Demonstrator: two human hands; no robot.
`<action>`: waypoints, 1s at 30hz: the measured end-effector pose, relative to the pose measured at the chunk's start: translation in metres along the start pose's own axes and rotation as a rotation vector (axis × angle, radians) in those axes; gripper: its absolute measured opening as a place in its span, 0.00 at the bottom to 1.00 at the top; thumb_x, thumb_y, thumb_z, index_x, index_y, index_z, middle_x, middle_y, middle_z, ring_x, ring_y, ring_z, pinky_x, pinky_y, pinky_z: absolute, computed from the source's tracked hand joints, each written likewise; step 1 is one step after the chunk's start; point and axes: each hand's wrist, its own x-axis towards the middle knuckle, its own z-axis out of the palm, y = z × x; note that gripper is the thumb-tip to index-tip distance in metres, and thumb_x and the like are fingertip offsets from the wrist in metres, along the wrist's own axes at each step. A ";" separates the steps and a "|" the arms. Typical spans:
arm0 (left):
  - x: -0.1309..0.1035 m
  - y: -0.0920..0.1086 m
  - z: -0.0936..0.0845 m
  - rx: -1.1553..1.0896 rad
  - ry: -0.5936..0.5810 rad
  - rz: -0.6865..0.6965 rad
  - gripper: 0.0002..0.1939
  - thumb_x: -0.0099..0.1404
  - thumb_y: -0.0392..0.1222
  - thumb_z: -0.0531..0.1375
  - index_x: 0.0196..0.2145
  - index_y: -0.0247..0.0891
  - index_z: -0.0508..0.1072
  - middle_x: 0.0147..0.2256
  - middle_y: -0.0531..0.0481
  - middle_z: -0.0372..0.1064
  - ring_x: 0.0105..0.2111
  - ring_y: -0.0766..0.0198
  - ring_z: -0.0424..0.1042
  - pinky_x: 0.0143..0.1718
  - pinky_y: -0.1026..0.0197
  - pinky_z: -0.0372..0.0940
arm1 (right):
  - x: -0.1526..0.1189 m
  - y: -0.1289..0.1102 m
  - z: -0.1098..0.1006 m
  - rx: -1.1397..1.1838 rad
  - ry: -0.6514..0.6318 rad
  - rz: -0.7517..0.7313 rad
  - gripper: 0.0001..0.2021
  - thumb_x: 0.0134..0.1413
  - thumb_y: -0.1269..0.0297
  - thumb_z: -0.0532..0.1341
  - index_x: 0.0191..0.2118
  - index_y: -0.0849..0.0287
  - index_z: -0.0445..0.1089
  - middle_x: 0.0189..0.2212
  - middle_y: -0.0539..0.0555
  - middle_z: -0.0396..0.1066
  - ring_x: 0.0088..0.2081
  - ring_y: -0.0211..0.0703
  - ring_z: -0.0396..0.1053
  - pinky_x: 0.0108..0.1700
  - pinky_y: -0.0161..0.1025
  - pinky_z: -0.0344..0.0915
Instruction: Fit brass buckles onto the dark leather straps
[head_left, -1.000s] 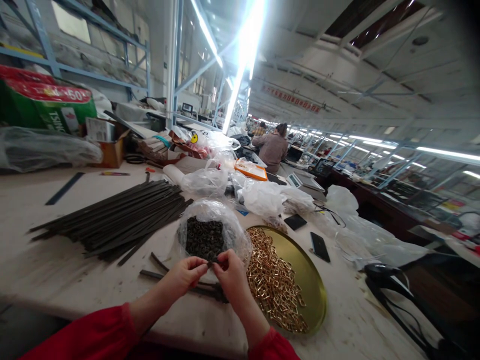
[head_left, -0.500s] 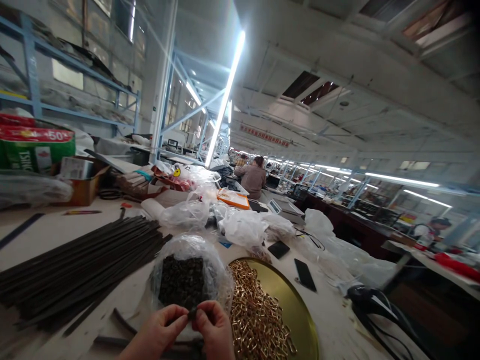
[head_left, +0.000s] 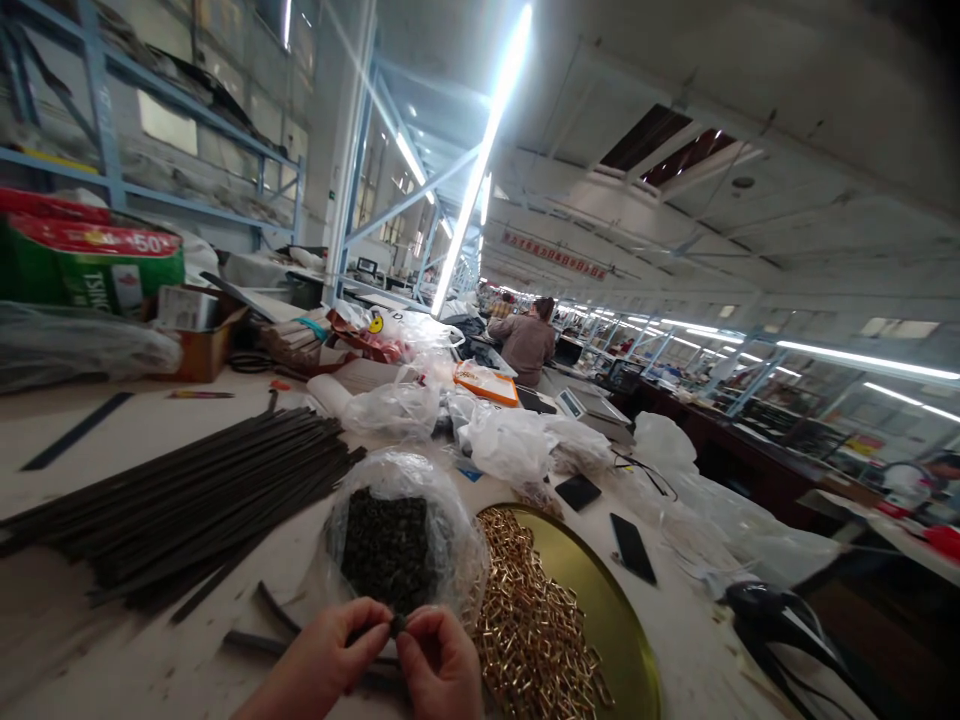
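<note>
Centrally, the whole arrangement hinges on one small dark piece that sits right where the two hands meet, at the near edge of a clear plastic bag on the desk. The left hand comes in from the near left and pinches the piece between thumb and forefinger; the right hand pinches it from the other side in the same way, so neither is nearer and the fingertips almost touch. Which way the piece's long axis runs I cannot tell, as it is too small and mostly covered. Straight beyond the fingertips, in the mouth of the bag, lies a heap of dark bits. Gold-coloured metal loops lie just to the right, on the left part of a round brass-coloured tray, and the right hand is the closer one to them. To the left, a bundle of dark strips slants from near left to far right, its far end close to the bag; a loose strip lies just beside the left wrist.
</note>
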 end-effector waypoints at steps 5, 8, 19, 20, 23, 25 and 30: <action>-0.013 0.018 -0.007 0.080 -0.114 -0.012 0.13 0.53 0.48 0.54 0.27 0.35 0.70 0.19 0.58 0.58 0.17 0.70 0.54 0.18 0.68 0.51 | -0.004 -0.021 -0.012 -0.067 -0.172 0.134 0.07 0.46 0.63 0.62 0.32 0.59 0.71 0.27 0.51 0.72 0.31 0.41 0.68 0.35 0.37 0.64; -0.019 0.025 -0.007 0.124 -0.117 -0.003 0.11 0.53 0.46 0.52 0.27 0.36 0.68 0.17 0.59 0.57 0.19 0.68 0.57 0.21 0.67 0.53 | -0.005 -0.029 -0.011 -0.148 -0.209 0.059 0.06 0.46 0.65 0.62 0.33 0.57 0.73 0.28 0.50 0.72 0.33 0.41 0.67 0.37 0.36 0.63; -0.043 0.032 0.002 -0.035 -0.074 0.012 0.23 0.56 0.39 0.46 0.50 0.30 0.56 0.22 0.56 0.58 0.27 0.63 0.61 0.37 0.59 0.57 | -0.027 -0.030 -0.002 -0.100 -0.102 0.102 0.15 0.56 0.54 0.54 0.34 0.57 0.73 0.28 0.51 0.69 0.34 0.41 0.65 0.40 0.38 0.61; -0.046 0.034 0.002 -0.036 -0.100 0.023 0.23 0.57 0.39 0.46 0.50 0.30 0.56 0.22 0.56 0.59 0.27 0.63 0.61 0.37 0.59 0.57 | -0.029 -0.033 -0.003 -0.043 -0.090 0.147 0.15 0.56 0.53 0.54 0.33 0.57 0.72 0.27 0.50 0.68 0.32 0.40 0.65 0.39 0.37 0.61; -0.054 0.040 0.000 -0.042 -0.191 0.062 0.22 0.59 0.42 0.46 0.51 0.31 0.56 0.24 0.55 0.61 0.28 0.63 0.62 0.36 0.60 0.59 | -0.035 -0.039 -0.002 0.186 -0.113 0.304 0.13 0.50 0.53 0.61 0.38 0.55 0.70 0.29 0.48 0.69 0.29 0.36 0.63 0.35 0.35 0.61; -0.057 0.042 0.000 -0.028 -0.227 0.071 0.23 0.59 0.42 0.47 0.51 0.32 0.57 0.28 0.52 0.64 0.29 0.63 0.63 0.36 0.61 0.60 | -0.041 -0.041 -0.001 0.312 -0.221 0.376 0.16 0.50 0.53 0.61 0.43 0.54 0.69 0.31 0.48 0.69 0.28 0.35 0.62 0.35 0.34 0.60; -0.056 0.029 -0.001 0.084 -0.198 0.008 0.27 0.57 0.41 0.48 0.54 0.30 0.56 0.36 0.46 0.69 0.32 0.61 0.68 0.37 0.61 0.62 | -0.056 -0.039 0.002 0.228 -0.322 0.350 0.18 0.51 0.52 0.59 0.45 0.56 0.71 0.28 0.48 0.70 0.30 0.36 0.63 0.38 0.35 0.61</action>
